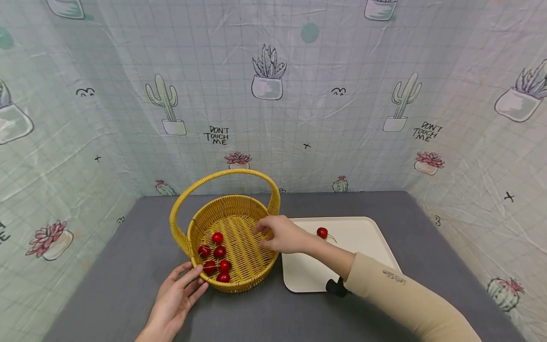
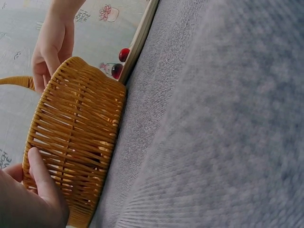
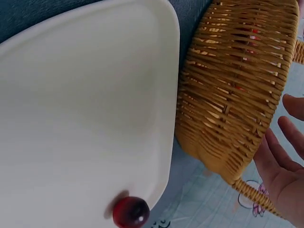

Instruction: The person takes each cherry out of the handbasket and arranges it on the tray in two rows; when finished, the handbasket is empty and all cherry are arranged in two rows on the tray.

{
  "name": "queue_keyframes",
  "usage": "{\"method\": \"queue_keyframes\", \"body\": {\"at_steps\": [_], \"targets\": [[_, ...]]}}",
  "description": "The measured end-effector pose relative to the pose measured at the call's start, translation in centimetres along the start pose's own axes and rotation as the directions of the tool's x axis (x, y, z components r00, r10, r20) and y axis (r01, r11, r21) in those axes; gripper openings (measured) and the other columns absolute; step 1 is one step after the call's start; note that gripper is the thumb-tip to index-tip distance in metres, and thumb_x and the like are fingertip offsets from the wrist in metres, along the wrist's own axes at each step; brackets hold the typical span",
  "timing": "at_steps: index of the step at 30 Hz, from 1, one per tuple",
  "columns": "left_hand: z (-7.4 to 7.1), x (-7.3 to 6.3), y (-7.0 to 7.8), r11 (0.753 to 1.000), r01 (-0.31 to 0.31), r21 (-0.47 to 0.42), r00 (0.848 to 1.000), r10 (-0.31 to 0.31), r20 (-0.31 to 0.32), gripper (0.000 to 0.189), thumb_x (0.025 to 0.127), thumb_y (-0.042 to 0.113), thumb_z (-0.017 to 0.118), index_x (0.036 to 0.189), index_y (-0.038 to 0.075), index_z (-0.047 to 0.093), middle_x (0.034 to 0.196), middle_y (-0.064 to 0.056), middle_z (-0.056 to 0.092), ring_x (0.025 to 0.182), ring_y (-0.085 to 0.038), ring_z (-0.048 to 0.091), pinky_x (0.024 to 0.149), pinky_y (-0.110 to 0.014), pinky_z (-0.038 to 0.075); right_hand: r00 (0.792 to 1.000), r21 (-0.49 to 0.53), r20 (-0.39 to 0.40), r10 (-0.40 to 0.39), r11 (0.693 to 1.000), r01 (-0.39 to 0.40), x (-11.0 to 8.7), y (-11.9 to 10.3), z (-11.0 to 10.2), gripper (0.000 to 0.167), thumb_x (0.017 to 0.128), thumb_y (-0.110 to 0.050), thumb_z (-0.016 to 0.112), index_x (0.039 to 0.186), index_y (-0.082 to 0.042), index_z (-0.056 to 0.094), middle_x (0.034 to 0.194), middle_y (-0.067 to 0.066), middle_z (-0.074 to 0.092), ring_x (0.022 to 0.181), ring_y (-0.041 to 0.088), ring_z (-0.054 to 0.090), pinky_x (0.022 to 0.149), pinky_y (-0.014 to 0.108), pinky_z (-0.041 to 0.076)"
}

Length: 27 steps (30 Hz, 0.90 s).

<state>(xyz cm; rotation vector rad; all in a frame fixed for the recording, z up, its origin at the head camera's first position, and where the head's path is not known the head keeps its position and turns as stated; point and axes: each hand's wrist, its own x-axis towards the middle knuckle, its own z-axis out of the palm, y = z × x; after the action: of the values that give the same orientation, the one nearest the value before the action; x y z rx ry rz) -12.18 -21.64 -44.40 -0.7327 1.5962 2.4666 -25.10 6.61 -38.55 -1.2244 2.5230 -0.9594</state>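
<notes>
A grey, fabric-textured counter (image 1: pixel 124 285) is bounded at the back and on both sides by a pale, creased, faintly gridded cloth (image 1: pixel 307 114), which is printed with potted cacti (image 1: pixel 166 100), potted succulents (image 1: pixel 268 70), small crosses (image 1: pixel 307 146), green dots (image 1: pixel 309 33) and the lettering "DON'T TOUCH ME" (image 1: pixel 219 136).

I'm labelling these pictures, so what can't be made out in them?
Head: part of the tray, hidden by the right arm.
Left wrist: the cherries in the basket, hidden by its wall.
Right wrist: part of the right hand, cut off by the right edge.
</notes>
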Motion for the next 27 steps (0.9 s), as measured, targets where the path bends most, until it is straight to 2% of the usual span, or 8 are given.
{"method": "queue_keyframes", "body": {"at_steps": [5,14,22,27], "targets": [[0.0,0.0,0.0,1.0,0.0,-0.006,1.0,0.0,0.004,0.035,0.103,0.016,0.066,0.125,0.019,0.039,0.111,0.002,0.059,0.087,-0.007,0.063,0.095,-0.032,0.058,0.997,0.02,0.063,-0.042,0.999,0.041,0.7,-0.2,0.9,0.027,0.093,-0.005,0.075,0.12,-0.004,0.069,0.114,0.009,0.071,0.106,0.031,0.067,0.089,0.037,0.06],[-0.1,0.1,0.0,1.0,0.004,-0.009,1.0,-0.004,-0.002,0.033,0.104,0.015,0.066,0.124,0.02,0.04,0.108,0.003,0.059,0.085,-0.007,0.064,0.094,-0.032,0.059,0.988,0.031,0.144,-0.061,0.998,0.057,1.9,-0.9,2.9,0.024,0.094,-0.006,0.076,0.117,-0.005,0.07,0.115,0.012,0.071,0.1,0.021,0.07,0.082,0.017,0.055],[0.0,-0.1,0.0,1.0,0.001,-0.007,1.0,-0.001,0.001,0.034,0.104,0.016,0.066,0.124,0.02,0.039,0.107,0.003,0.06,0.086,-0.007,0.063,0.094,-0.032,0.059,0.98,0.04,0.18,-0.084,0.996,0.078,3.0,-1.7,4.4,0.028,0.093,-0.005,0.077,0.12,-0.002,0.07,0.116,0.011,0.071,0.096,0.01,0.069,0.08,0.014,0.054],[0.1,-0.1,0.0,1.0,-0.003,0.002,1.0,0.003,-0.004,0.033,0.104,0.016,0.065,0.124,0.02,0.039,0.107,0.003,0.059,0.086,-0.007,0.063,0.093,-0.031,0.059,0.976,0.039,0.185,-0.116,0.993,0.111,3.5,-2.0,5.1,0.028,0.091,-0.004,0.08,0.117,-0.002,0.071,0.108,0.007,0.073,0.093,0.008,0.068,0.078,0.012,0.054]]}}
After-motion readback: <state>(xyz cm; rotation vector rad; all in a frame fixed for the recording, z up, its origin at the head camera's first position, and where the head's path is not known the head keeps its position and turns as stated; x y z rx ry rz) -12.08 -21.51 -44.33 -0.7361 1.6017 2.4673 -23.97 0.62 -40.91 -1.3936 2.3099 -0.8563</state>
